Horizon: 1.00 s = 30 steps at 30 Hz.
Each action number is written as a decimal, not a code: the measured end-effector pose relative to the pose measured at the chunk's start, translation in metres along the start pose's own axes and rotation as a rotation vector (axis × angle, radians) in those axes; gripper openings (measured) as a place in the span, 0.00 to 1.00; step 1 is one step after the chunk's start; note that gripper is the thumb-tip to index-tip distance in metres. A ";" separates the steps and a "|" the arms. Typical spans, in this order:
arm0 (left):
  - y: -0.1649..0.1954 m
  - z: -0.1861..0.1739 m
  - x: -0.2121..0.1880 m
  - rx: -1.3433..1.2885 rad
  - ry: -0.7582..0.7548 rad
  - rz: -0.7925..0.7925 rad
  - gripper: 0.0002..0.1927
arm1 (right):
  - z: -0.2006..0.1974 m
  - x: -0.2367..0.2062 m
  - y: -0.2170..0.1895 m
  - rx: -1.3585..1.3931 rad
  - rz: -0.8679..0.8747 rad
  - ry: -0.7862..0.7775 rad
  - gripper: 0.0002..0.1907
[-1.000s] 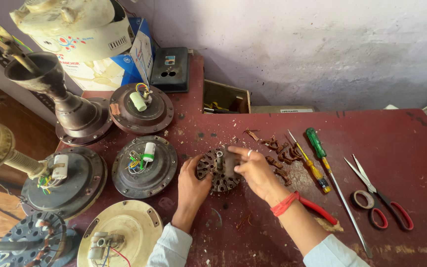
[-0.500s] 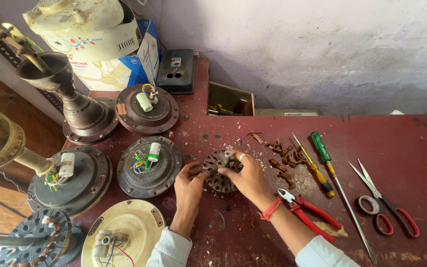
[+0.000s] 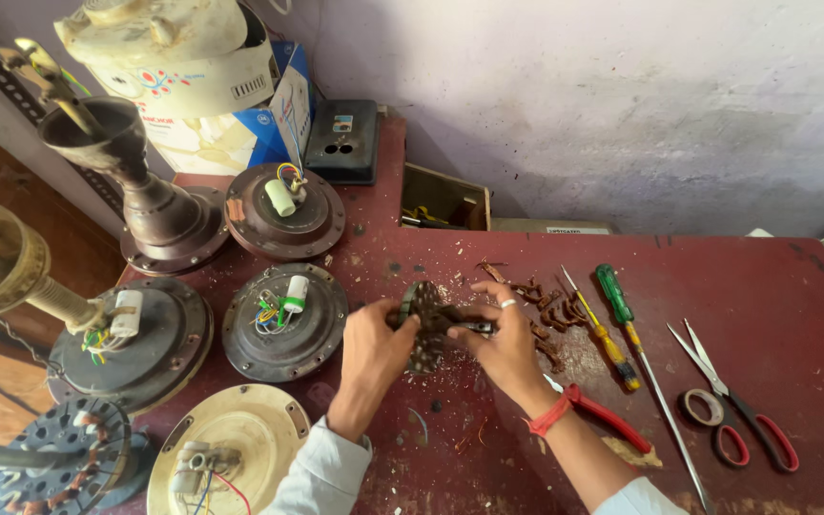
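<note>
While I lean over the dark red surface (image 3: pixel 765 286), a row of fan motor housings sits at my nine o'clock: a dark one (image 3: pixel 131 343) with a white capacitor at the far left, a cream one (image 3: pixel 231 443) nearer me, and a brown one (image 3: pixel 283 324) with green and white wires just beside my left hand (image 3: pixel 374 348). That hand's fingers are clenched on the left rim of the round metal core (image 3: pixel 422 324), which is tipped up on edge above the surface, about at my twelve o'clock. My right hand (image 3: pixel 498 348), with a ring and a red wrist thread, grips the core's right side, fingers curled around a dark part sticking out of it. Just past it at one o'clock lie curled copper wire scraps (image 3: pixel 550 315). Red-handled pliers (image 3: pixel 607 420) lie by my right wrist. Farther toward three o'clock come a yellow screwdriver (image 3: pixel 603 339), a green-handled screwdriver (image 3: pixel 636 353), a tape roll (image 3: pixel 703 407) and red-handled scissors (image 3: pixel 736 401).
</note>
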<state>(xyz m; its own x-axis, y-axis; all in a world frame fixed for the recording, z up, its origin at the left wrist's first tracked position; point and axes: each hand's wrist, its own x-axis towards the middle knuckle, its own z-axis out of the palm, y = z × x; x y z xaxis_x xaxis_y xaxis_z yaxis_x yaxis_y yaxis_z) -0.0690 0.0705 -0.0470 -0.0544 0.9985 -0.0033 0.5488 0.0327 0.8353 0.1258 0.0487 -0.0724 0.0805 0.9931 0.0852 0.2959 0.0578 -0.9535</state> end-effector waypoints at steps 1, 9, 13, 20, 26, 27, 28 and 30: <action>0.006 -0.008 0.000 0.056 -0.002 0.055 0.15 | -0.002 -0.002 0.001 0.058 0.031 -0.019 0.32; 0.032 -0.034 -0.001 0.013 0.001 0.113 0.15 | -0.023 -0.003 0.014 0.123 -0.004 0.026 0.28; 0.033 -0.023 0.003 0.153 -0.054 0.056 0.17 | -0.030 -0.001 0.017 -0.091 -0.040 -0.048 0.27; 0.016 0.000 0.033 0.065 -0.004 0.441 0.25 | -0.012 -0.007 -0.012 -0.403 -0.190 -0.141 0.15; 0.002 0.011 0.043 -0.054 -0.232 0.483 0.27 | -0.001 -0.017 -0.024 -0.339 -0.004 -0.193 0.12; 0.003 0.011 0.042 -0.063 -0.265 0.433 0.27 | -0.001 -0.013 -0.023 -0.366 0.151 -0.214 0.11; 0.006 0.012 0.040 -0.074 -0.298 0.384 0.28 | -0.002 -0.009 -0.020 -0.393 0.307 -0.232 0.14; 0.013 0.010 0.036 -0.083 -0.294 0.343 0.25 | -0.004 -0.002 -0.014 -0.054 0.311 -0.220 0.11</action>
<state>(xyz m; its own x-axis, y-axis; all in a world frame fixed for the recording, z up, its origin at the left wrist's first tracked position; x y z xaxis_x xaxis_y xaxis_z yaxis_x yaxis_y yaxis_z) -0.0550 0.1074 -0.0416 0.3644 0.9214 0.1351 0.4247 -0.2935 0.8564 0.1250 0.0453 -0.0581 -0.0299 0.9608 -0.2755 0.3398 -0.2495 -0.9068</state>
